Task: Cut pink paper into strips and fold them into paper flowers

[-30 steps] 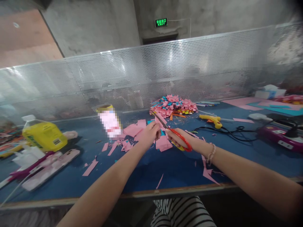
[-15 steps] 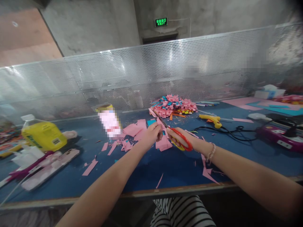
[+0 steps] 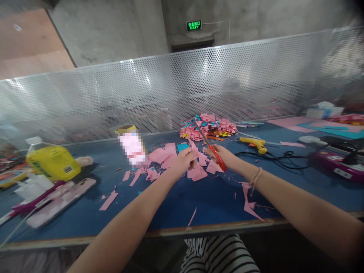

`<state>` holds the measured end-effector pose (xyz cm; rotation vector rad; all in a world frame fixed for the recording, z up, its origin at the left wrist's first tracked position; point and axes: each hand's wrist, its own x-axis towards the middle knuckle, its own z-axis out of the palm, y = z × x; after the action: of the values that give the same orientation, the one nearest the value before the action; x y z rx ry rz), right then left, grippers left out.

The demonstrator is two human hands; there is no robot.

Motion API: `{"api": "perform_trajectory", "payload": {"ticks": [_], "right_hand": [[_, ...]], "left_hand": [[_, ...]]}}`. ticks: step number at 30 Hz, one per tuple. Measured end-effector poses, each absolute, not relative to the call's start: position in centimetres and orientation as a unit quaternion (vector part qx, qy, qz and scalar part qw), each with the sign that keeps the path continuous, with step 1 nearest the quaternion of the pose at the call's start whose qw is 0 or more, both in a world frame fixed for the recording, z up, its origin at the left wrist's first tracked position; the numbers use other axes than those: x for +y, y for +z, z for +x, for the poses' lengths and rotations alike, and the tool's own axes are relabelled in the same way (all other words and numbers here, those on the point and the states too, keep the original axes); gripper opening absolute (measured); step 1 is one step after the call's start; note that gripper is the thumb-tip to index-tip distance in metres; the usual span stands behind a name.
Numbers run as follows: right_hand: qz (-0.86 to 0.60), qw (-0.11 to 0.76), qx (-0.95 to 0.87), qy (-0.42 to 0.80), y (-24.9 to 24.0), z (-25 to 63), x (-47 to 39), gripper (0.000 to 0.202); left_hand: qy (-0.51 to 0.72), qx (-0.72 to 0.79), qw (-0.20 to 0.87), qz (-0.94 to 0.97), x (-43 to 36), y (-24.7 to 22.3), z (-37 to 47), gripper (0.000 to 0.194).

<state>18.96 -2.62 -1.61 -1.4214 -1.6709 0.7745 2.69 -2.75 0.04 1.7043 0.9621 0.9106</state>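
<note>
left hand (image 3: pixel 186 161) pinches pink paper (image 3: pixel 193 146) over scraps (image 3: pixel 198 173) on the table (image 3: pixel 170 214); right hand (image 3: pixel 224 154) grips red scissors (image 3: pixel 218 159) just beside. paper looks light, limp, easily creased, best pinched near an edge; scissors likely stiff, held by the loops.

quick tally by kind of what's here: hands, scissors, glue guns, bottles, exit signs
Hands: 2, the left hand and the right hand
Red-handled scissors: 1
Yellow glue gun: 1
Bottle of yellow liquid: 1
Green exit sign: 1
Total: 6
</note>
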Motion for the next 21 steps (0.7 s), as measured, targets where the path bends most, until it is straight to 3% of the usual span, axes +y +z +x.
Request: {"api": "perform_trajectory", "payload": {"ticks": [4,8,10,12,15,19,21], "right_hand": [[-0.636,0.248,-0.728,0.067,-1.5,21.9,-1.5,0.016],[-0.62,0.124,-0.774,0.014,-1.6,23.7,-1.4,0.021],[-0.623,0.159,-0.766,-0.024,-1.5,23.7,-1.5,0.025],[-0.589,0.253,-0.766,-0.047,-1.3,23.1,-1.7,0.03],[-0.47,0.374,-0.797,0.057,-0.9,21.7,-2.3,0.047],[-0.4,0.39,-0.808,0.184,-0.6,20.4,-2.8,0.018],[-0.422,0.394,-0.795,0.187,-0.6,20.4,-2.6,0.017]], "left_hand": [[0.344,0.412,0.485,0.69,-2.5,0.0,2.6,0.013],[0.298,0.419,0.472,0.716,-2.7,0.2,2.5,0.015],[0.278,0.4,0.474,0.734,-2.8,0.2,2.5,0.014],[0.268,0.376,0.482,0.745,-2.8,0.1,2.5,0.012],[0.269,0.355,0.49,0.749,-2.8,-0.1,2.6,0.007],[0.26,0.337,0.501,0.753,-2.8,-0.2,2.6,0.011],[0.251,0.328,0.501,0.76,-2.6,-0.2,2.4,0.018]]}}
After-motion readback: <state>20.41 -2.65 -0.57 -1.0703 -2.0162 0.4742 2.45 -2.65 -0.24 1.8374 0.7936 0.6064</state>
